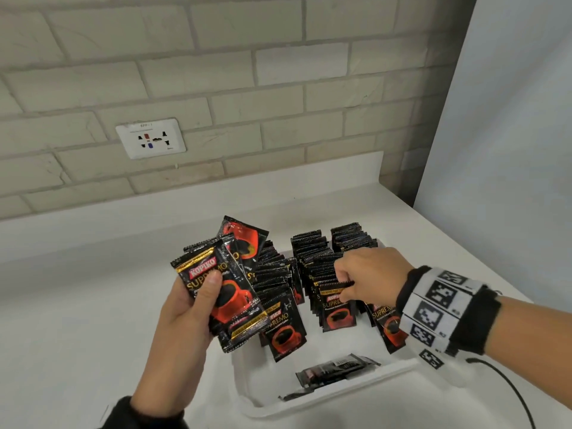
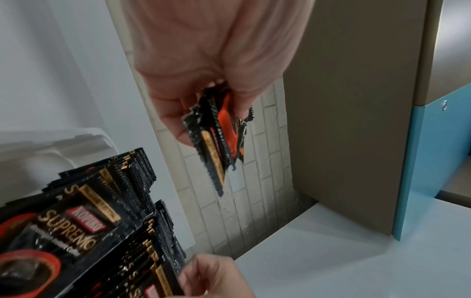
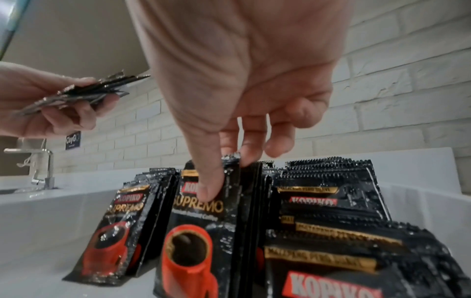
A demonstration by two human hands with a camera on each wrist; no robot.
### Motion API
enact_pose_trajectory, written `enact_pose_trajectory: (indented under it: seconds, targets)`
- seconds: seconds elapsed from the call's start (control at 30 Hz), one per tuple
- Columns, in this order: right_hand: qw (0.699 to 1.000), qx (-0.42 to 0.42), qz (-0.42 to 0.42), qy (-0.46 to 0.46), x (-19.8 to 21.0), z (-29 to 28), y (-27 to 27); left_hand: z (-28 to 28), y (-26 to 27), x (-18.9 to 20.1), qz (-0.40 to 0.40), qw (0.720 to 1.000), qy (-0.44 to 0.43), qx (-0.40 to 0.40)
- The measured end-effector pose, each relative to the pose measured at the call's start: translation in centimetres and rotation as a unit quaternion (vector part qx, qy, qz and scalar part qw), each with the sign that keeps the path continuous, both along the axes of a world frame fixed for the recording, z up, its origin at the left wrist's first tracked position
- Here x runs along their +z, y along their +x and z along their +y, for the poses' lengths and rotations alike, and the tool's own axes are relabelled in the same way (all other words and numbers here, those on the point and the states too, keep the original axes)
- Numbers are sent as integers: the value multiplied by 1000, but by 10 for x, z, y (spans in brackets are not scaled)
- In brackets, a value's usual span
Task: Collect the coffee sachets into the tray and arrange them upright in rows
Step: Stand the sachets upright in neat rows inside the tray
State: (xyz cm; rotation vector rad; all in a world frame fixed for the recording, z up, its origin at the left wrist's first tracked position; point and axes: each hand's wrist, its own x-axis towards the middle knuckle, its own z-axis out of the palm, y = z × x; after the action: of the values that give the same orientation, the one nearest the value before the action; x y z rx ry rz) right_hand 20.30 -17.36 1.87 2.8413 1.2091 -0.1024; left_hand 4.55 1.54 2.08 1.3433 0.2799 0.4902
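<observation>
Black-and-red Kopiko Supremo coffee sachets stand upright in three rows (image 1: pixel 312 267) inside a white tray (image 1: pixel 340 394). My left hand (image 1: pixel 185 305) grips a fanned bunch of sachets (image 1: pixel 226 283) above the tray's left edge; the same bunch (image 2: pixel 216 139) shows edge-on in the left wrist view. My right hand (image 1: pixel 368 274) pinches the front sachet of the middle row (image 1: pixel 337 308) by its top edge, thumb on its face (image 3: pixel 209 187) and fingers behind it. A couple of sachets (image 1: pixel 334 370) lie flat at the tray's near end.
The tray sits on a white counter (image 1: pixel 77 320) against a brick wall with a socket plate (image 1: pixel 150 138). A pale panel (image 1: pixel 501 119) closes the right side. A tap (image 3: pixel 43 167) and sink stand further left. A black cable (image 1: pixel 507 388) trails from my right wristband.
</observation>
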Motion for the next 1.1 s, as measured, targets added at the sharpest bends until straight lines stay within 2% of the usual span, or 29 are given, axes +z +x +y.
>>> enact_pose_trajectory:
  seconds: [0.2, 0.37, 0.47, 0.57, 0.7, 0.8, 0.97, 1.1]
  targets:
    - [998, 6, -51, -26, 2, 3, 0, -10, 5, -8, 33, 999, -3, -6]
    - [998, 3, -58, -23, 1, 1, 0, -16, 9, -13, 45, 999, -28, -6]
    - [998, -18, -57, 20, 8, -5, -3, -19, 9, -14, 44, 998, -39, -4]
    - [990, -56, -37, 125, 24, -11, -14, -21, 10, -14, 39, 998, -48, 10]
    - [947, -69, 123, 287, 36, -8, -47, -28, 14, -14, 23, 997, -61, 36]
    - [902, -56, 238, 355, 30, 5, -67, -38, 18, -12, 11, 998, -54, 40]
    - [872, -74, 270, 402, 20, 23, -72, -47, 16, -7, 1, 998, -48, 28]
    - [829, -96, 346, 429, 18, 22, -70, -43, 12, -6, 10, 998, -67, 1]
